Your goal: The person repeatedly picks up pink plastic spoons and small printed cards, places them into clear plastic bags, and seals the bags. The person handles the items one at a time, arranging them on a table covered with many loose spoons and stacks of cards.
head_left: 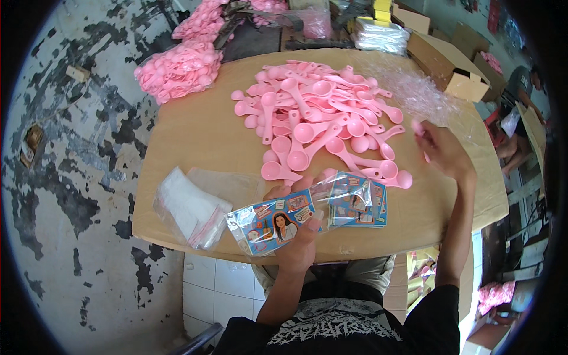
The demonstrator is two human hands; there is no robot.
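Note:
My left hand [297, 247] is closed on a clear plastic bag with a blue printed card [273, 223] inside, thumb on top, near the table's front edge. The bag's clear end stretches right, over a stack of similar blue cards [376, 208]. My right hand [448, 152] grips a pink measuring spoon [418, 128], mostly hidden by the fingers, right of the heap. A large heap of pink measuring spoons [319, 109] covers the table's middle. Left of my left hand lies a bundle of clear bags [192, 207] with whitish contents.
The table [171, 139] is covered in brown paper. Bags full of pink spoons [179, 70] sit at the far left. Crumpled clear plastic [414, 89] and a cardboard box [444, 62] are at the far right. Beyond the right edge, another person [520, 89] sits.

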